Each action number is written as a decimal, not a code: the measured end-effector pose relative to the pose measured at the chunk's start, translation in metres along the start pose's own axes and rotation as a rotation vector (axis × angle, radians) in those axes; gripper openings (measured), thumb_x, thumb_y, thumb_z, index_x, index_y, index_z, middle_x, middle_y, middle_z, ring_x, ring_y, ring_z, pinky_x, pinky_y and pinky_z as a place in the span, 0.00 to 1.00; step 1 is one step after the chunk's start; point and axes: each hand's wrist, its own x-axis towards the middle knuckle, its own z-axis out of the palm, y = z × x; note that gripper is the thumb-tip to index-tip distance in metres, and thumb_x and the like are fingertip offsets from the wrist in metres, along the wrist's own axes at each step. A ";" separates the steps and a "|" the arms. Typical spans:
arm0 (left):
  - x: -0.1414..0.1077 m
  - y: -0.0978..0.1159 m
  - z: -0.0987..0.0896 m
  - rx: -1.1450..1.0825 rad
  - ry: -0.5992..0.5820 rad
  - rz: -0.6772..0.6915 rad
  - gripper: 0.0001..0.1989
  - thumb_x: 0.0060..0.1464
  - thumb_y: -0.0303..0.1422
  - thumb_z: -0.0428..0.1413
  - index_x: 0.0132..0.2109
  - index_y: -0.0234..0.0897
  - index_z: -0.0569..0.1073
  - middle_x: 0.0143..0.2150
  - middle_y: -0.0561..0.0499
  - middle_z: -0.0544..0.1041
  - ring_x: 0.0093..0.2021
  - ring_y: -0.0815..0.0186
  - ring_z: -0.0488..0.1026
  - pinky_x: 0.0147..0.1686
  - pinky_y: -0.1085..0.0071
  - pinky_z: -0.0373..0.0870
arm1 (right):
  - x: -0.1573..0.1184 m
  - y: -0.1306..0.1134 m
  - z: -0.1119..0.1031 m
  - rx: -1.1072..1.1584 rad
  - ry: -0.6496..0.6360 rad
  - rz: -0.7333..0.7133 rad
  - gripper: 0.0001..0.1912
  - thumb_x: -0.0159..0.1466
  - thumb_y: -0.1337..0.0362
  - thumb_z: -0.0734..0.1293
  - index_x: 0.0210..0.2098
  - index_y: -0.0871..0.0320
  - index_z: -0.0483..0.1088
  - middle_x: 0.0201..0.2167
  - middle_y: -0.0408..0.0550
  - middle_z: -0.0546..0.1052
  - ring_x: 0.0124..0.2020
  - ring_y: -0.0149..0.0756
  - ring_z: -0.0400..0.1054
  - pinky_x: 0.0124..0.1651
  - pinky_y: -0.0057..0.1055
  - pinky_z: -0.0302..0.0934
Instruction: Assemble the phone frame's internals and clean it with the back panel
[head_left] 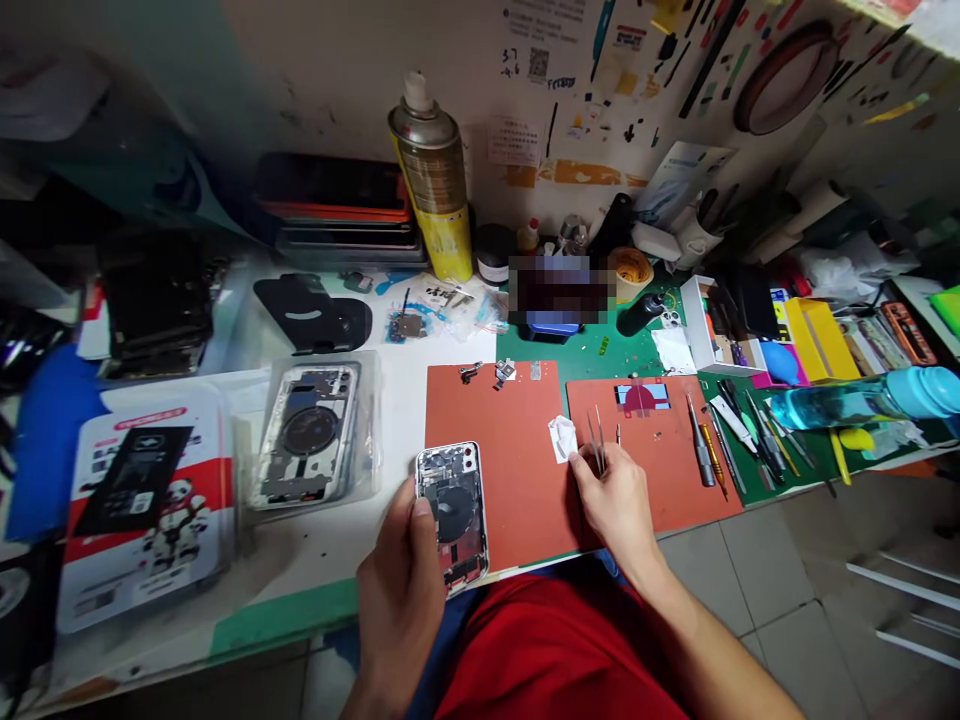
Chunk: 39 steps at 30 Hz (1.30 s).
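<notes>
Phone (456,515), innards bare, at the seven-o'clock corner of the orange mat (521,490), could drop past the bench edge (285,612) if the left hand (401,572), fingers gripping its nine-o'clock side, slackened while the right hand (613,492), at three o'clock, pinches a white slip (562,440) and tweezers (600,455).

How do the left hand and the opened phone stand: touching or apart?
Touching. The head view shows it plainly: the left hand grips the opened phone by its side edge, the thumb overlapping the frame.
</notes>
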 end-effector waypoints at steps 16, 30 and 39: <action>-0.008 0.009 0.005 0.649 0.135 0.480 0.33 0.75 0.44 0.44 0.71 0.19 0.67 0.49 0.28 0.78 0.52 0.38 0.77 0.55 0.40 0.74 | -0.002 -0.030 -0.061 0.554 -0.644 0.041 0.11 0.53 0.66 0.75 0.26 0.57 0.68 0.36 0.47 0.81 0.19 0.19 0.49 0.23 0.25 0.41; -0.002 0.058 0.025 -0.721 -0.846 -0.228 0.19 0.59 0.48 0.69 0.39 0.38 0.76 0.31 0.54 0.80 0.31 0.71 0.76 0.34 0.77 0.72 | -0.011 -0.027 -0.073 0.490 -0.804 -0.025 0.08 0.54 0.71 0.73 0.26 0.58 0.69 0.35 0.48 0.83 0.21 0.21 0.57 0.24 0.23 0.50; -0.003 0.061 0.026 -0.715 -0.905 -0.219 0.18 0.59 0.45 0.70 0.47 0.37 0.78 0.39 0.48 0.85 0.37 0.65 0.83 0.42 0.71 0.79 | -0.010 -0.022 -0.080 0.518 -0.746 0.085 0.10 0.58 0.65 0.77 0.30 0.57 0.72 0.19 0.33 0.67 0.18 0.21 0.52 0.21 0.23 0.43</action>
